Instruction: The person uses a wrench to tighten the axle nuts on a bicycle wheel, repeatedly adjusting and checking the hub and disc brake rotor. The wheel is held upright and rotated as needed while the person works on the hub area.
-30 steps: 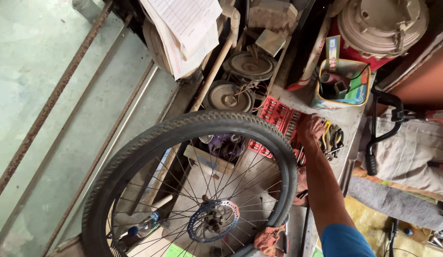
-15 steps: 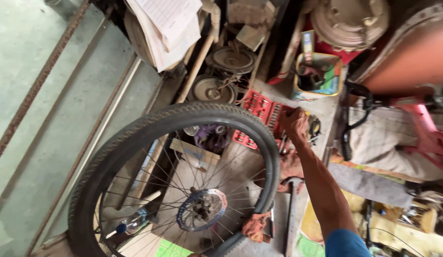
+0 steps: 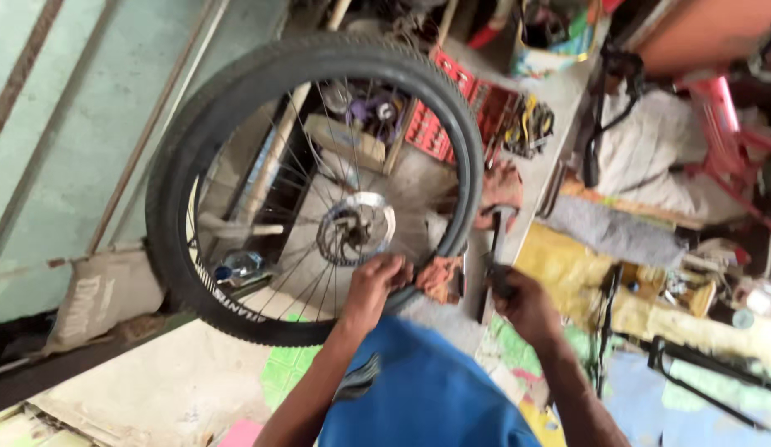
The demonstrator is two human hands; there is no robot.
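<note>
Over on the left a bicycle wheel (image 3: 315,186) stands upright, its knobby black tyre (image 3: 236,306) at the bottom just above the pale floor (image 3: 154,389), its flat face turned toward the person and its axle pointing roughly at them. At the centre sits the brake disc (image 3: 356,229), with thin spokes (image 3: 261,190) fanning out to the rim. The left hand (image 3: 375,285) is raised in front of the lower right part of the wheel, just below the disc, its grip curled over the tyre's inner edge; the fingers look closed on the wheel, though blur hides exactly what they pinch. Touching that hand on its right is an orange rag (image 3: 439,277). Further right, the right hand (image 3: 522,302) is fisted around a dark tool handle (image 3: 495,248) that runs up and away along the cluttered worktop (image 3: 551,165), clear of the wheel. The left hand is plainly nearer the hub; both forearms reach forward, elbows low.
</note>
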